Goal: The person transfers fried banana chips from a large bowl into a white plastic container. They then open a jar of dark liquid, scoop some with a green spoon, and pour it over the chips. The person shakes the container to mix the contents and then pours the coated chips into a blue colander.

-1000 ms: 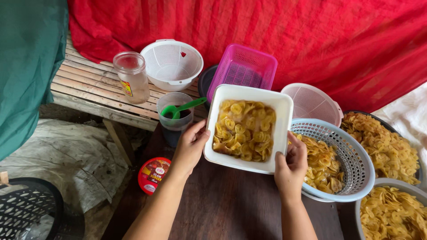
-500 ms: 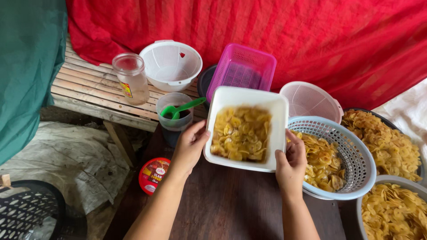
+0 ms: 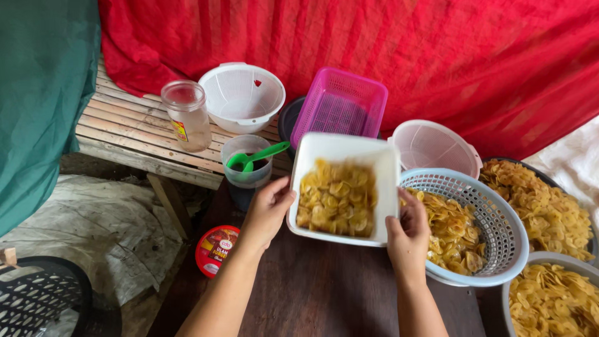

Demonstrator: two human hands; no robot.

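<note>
The white tub (image 3: 345,187) of chips is tilting while the left hand (image 3: 267,209) and right hand (image 3: 409,234) are clamping its sides, so chips could be spilling onto the table (image 3: 324,287).

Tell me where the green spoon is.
In the head view, the green spoon sits in the clear cup left of the white container, just above the left hand.
</note>
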